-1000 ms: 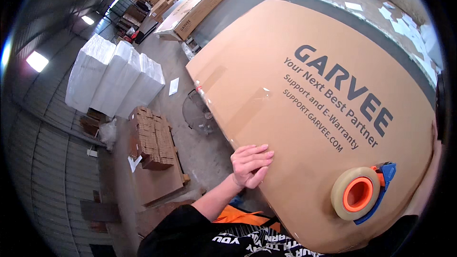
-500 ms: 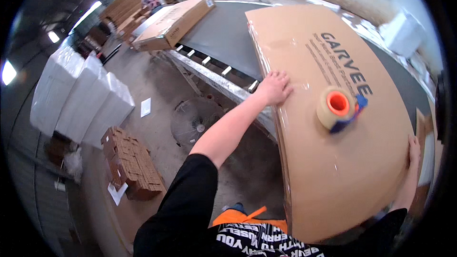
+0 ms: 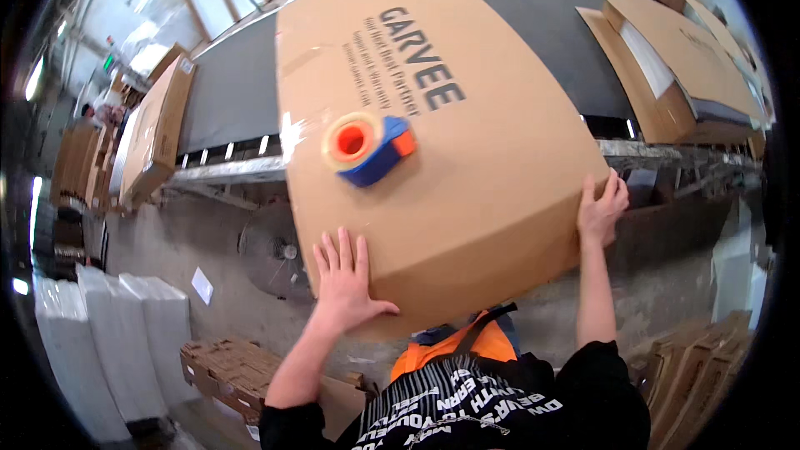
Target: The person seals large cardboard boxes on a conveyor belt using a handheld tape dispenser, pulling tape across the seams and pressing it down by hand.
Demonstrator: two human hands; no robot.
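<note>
A large, flat brown cardboard box [image 3: 492, 175] with dark print lies across the conveyor, its near end jutting toward me. My left hand [image 3: 342, 287] lies flat on top at the near left corner, fingers spread and thumb out to the side. At the near right corner, my right hand [image 3: 602, 210] grips the box's edge with bent fingers; part of them is hidden behind the corner. On the box top, left of the middle, rests a blue tape dispenser [image 3: 375, 162] with a roll of clear tape on an orange core. Neither hand touches it.
The grey conveyor belt [image 3: 242, 87] runs left to right under the box. Another carton [image 3: 154, 133] sits on it at left, an open-flapped carton [image 3: 667, 75] at right. White wrapped slabs [image 3: 108, 342], stacked flat cardboard [image 3: 225, 375] and a floor fan [image 3: 279, 250] stand below.
The view has swung to the right. The box, with the tape dispenser on it, has turned crosswise to the belt. Both my hands have shifted to its near corners.
</note>
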